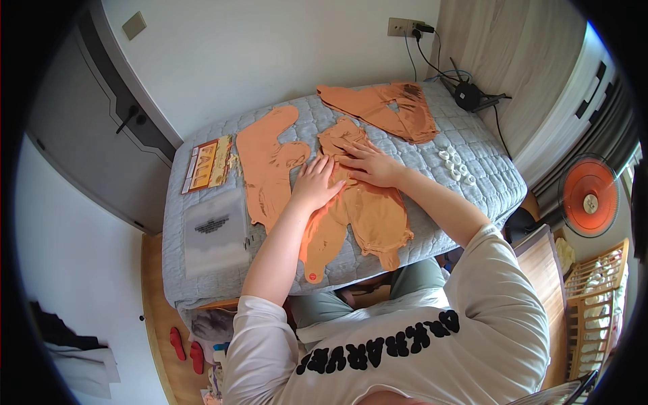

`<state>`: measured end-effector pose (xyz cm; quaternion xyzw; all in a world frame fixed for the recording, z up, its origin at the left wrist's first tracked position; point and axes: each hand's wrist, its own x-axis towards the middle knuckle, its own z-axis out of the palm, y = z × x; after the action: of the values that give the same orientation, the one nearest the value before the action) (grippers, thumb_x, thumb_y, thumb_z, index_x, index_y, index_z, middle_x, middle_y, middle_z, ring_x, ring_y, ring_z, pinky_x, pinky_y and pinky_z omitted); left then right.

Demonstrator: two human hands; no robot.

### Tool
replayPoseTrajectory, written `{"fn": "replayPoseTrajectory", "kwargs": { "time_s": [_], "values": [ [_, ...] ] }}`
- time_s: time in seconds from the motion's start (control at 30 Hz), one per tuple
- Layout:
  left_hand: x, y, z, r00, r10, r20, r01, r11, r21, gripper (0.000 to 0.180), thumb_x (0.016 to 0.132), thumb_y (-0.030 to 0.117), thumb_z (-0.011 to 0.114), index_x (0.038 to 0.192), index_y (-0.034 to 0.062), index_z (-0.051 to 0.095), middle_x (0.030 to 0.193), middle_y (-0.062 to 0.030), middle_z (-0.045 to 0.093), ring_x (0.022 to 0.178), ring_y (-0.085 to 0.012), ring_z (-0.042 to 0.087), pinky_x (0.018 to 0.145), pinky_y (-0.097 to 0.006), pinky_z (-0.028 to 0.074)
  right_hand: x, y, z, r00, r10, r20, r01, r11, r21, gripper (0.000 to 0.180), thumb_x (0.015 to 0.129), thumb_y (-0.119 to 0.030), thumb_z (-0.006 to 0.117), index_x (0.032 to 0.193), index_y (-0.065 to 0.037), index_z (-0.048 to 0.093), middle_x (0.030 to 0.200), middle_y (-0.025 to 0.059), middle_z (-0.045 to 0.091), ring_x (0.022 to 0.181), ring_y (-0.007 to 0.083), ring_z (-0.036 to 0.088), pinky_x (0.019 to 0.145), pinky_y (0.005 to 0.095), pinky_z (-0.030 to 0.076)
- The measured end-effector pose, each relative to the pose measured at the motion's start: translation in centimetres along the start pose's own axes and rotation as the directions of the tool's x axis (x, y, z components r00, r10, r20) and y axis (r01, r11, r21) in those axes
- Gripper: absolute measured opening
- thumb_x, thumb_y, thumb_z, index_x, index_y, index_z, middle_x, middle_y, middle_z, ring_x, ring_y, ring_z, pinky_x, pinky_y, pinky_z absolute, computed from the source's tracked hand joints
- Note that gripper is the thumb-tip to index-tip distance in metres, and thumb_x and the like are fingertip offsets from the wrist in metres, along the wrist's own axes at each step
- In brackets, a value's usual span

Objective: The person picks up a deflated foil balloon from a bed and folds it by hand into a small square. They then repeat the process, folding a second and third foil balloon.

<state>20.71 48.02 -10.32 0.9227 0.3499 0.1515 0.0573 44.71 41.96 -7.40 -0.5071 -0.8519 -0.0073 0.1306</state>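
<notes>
Left hand (314, 187) and right hand (374, 167) are resting, fingers outstretched. Beneath them, a shiny orange balloon (375, 214) is lying wrinkled.

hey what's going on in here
A person seated at a quilted bed has both hands spread flat on a crumpled, shiny orange piece, the left hand and right hand close together. Two more orange pieces lie flat: one to the left, one toward the wall. Small white rolls sit to the right, a clear plastic bag to the left.
</notes>
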Motion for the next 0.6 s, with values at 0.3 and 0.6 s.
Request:
{"fn": "replayPoseTrajectory", "kwargs": {
  "time_s": [0.3,0.6],
  "values": [
    [0.0,-0.1,0.0,1.0,-0.001,0.012,0.001,1.0,0.017,0.079,0.097,0.058,0.054,0.155,0.0052,0.04,0.162,-0.0124,0.037,0.153,-0.0265,0.029,0.124,-0.05,0.021,1.0,-0.3,0.4,0.984,0.172,0.043,-0.172,0.985,-0.009,0.064,0.102,-0.049,0.05,0.149,-0.006,0.049,0.163,0.0164,0.034,0.154,0.0352,0.024,0.126,0.0526,0.015],
    [-0.2,-0.3,0.0,1.0,-0.004,0.016,0.003,1.0,0.026,0.08,0.097,0.058,0.054,0.155,0.0056,0.039,0.162,-0.0124,0.037,0.152,-0.027,0.029,0.124,-0.05,0.022,2.1,-1.8,0.7,0.962,0.273,0.018,-0.27,0.957,-0.106,0.064,0.1,-0.05,0.053,0.145,-0.004,0.052,0.161,0.0178,0.036,0.151,0.0361,0.027,0.124,0.0522,0.02]
  ]
}}
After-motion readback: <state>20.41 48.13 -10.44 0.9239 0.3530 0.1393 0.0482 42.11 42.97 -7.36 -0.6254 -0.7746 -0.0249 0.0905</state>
